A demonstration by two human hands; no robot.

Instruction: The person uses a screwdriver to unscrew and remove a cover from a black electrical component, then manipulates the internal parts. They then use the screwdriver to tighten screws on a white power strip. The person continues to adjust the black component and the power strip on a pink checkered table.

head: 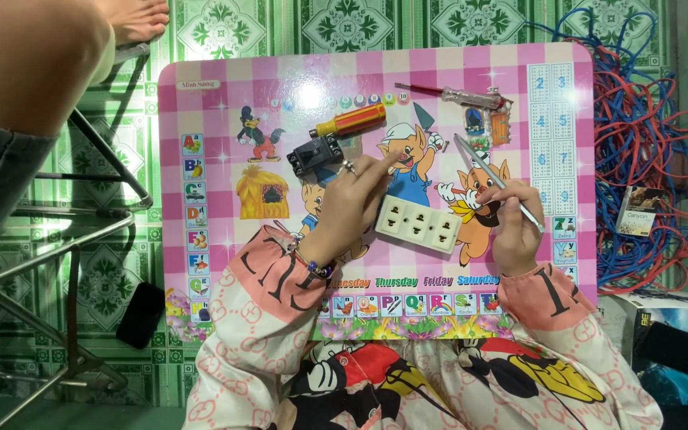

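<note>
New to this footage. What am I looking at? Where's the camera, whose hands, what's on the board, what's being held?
There is one view, from a camera worn on the person's head, looking down at their own two bare hands; there is no robot.

They sit at a small pink checked table printed with cartoon animals.

The left hand, with a ring on one finger, rests its fingers by a white multi-outlet socket block. The right hand holds a thin metal tool, possibly tweezers or a probe; it is too thin to tell.

Also on the table are an orange-handled screwdriver, a small black part and a clear-handled screwdriver.

Red and blue wires lie on the floor on the right of the picture.
</note>
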